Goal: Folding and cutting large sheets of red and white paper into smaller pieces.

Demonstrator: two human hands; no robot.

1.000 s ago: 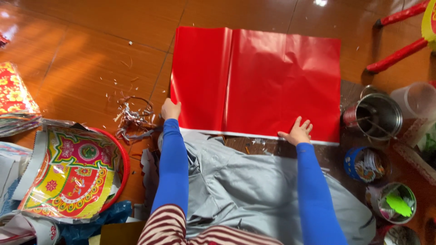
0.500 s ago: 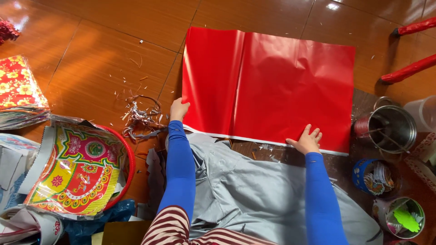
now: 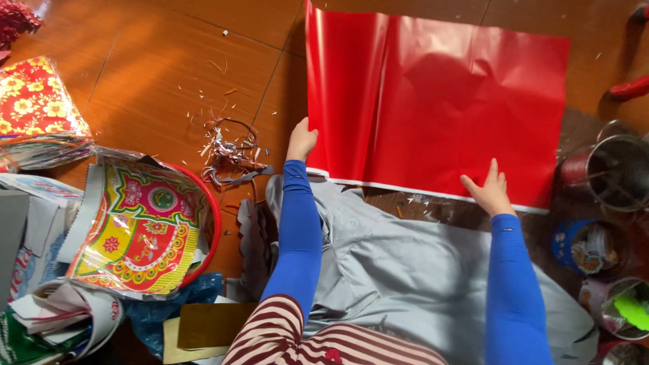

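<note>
Red sheet (image 3: 433,108) shifted right — long axis crosswise.

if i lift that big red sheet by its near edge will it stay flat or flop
The red sheet would probably flop: it looks thin and already shows soft creases and a fold line. Its glossy face suggests it may slide easily on the smooth wooden floor. The left hand and right hand press its near edge, likely because it is light.

A single head-worn camera looks almost straight down from above the seated person onto the wooden floor (image 3: 155,81). It sits near, the blue sleeves entering from the lower edge and the red sheet (image 3: 433,108) filling the upper right of the frame.
</note>
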